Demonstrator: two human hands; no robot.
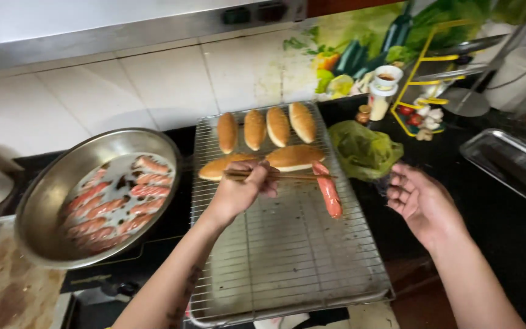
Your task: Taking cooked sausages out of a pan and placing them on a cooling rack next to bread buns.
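The left hand [238, 192] pinches wooden chopsticks [281, 175] over the wire rack [287, 262], tips touching the sausage [328, 190] at three o'clock. The right hand [418, 204] hovers spread, empty. Best to grip the sausage mid-length and level, clear of the buns [266, 128] at twelve.

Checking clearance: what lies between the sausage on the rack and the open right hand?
Head view: only bare wire rack edge and dark counter separate sausage from right hand.

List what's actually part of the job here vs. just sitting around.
In use: left hand holding chopsticks, sausage on wire rack, bread rolls, pan of sausages, right hand open.

Lying about: green bag, yellow rack, glass tray.
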